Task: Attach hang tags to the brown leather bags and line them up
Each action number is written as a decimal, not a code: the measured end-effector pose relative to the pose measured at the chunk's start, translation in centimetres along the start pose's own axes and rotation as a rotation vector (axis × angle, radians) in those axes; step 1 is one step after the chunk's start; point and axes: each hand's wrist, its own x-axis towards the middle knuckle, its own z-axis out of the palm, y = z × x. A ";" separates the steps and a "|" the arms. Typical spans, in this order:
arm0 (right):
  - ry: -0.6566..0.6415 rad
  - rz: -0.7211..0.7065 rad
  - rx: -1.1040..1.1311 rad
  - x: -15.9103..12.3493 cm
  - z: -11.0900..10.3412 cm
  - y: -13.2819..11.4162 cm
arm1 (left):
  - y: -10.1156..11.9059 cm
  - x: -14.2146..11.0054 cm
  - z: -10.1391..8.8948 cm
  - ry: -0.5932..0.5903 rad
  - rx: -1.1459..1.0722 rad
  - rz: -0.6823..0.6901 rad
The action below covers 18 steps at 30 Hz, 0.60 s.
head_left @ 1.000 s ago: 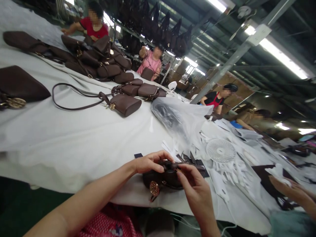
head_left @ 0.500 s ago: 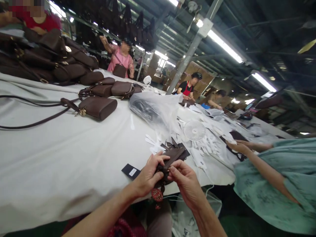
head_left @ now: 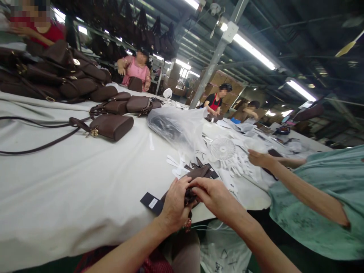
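Observation:
A dark brown leather handbag (head_left: 199, 173) lies at the table's near edge, partly covered by my hands. My left hand (head_left: 176, 201) is wrapped round its near side, fingers over the top. My right hand (head_left: 217, 195) is closed in a pinch at the bag's dark fittings, and what its fingertips hold is hidden. A reddish round charm (head_left: 187, 224) hangs below my left hand, mostly covered. A black tag (head_left: 148, 200) with a white label lies on the cloth left of the bag.
A white cloth-covered table (head_left: 108, 182) stretches ahead. A brown bag (head_left: 112, 127) with a long strap lies left, before a pile of bags (head_left: 79, 85). Clear plastic (head_left: 179, 127) and a white fan (head_left: 223, 149) stand beyond. A co-worker's arm (head_left: 301, 185) reaches in from the right.
My right hand has moved up and left over the bag, against my left hand. My left hand has turned further round the bag, and the charm is now mostly covered.

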 end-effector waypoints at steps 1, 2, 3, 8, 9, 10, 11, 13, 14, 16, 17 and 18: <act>-0.038 -0.008 -0.120 0.2 -0.3 -0.4 | 0.0 0.0 -0.1 -0.007 0.008 -0.005; -0.077 -0.005 -0.244 0.4 -0.6 -0.8 | 0.0 0.1 -0.2 -0.008 0.015 -0.006; -0.112 0.004 -0.369 0.7 -0.9 -1.2 | 0.0 0.1 -0.3 -0.008 0.022 -0.006; -0.304 -0.110 -0.689 3.0 -2.7 -3.2 | 0.5 0.5 -0.3 -0.059 0.046 -0.001; -0.358 -0.145 -0.683 3.5 -3.0 -3.4 | 0.5 0.5 -0.3 -0.062 0.052 0.004; -0.408 -0.171 -0.659 4.0 -3.2 -3.4 | 0.5 0.5 -0.3 -0.055 0.061 0.005; -0.448 -0.193 -0.614 4.5 -3.3 -3.3 | 0.5 0.5 -0.4 -0.047 0.068 0.003; -0.491 -0.245 -0.451 5.1 -3.3 -2.4 | 0.3 0.5 -0.5 -0.042 0.070 -0.014; -0.497 -0.269 -0.334 5.2 -3.1 -1.8 | 0.2 0.5 -0.6 -0.049 0.063 -0.028; -0.486 -0.285 -0.089 5.0 -2.7 -0.1 | 0.2 0.5 -0.9 -0.080 0.035 -0.049; -0.470 -0.284 0.008 4.8 -2.5 0.8 | 0.2 0.5 -1.0 -0.093 0.019 -0.054; -0.448 -0.285 0.075 4.6 -2.4 1.6 | 0.3 0.6 -1.1 -0.104 0.004 -0.057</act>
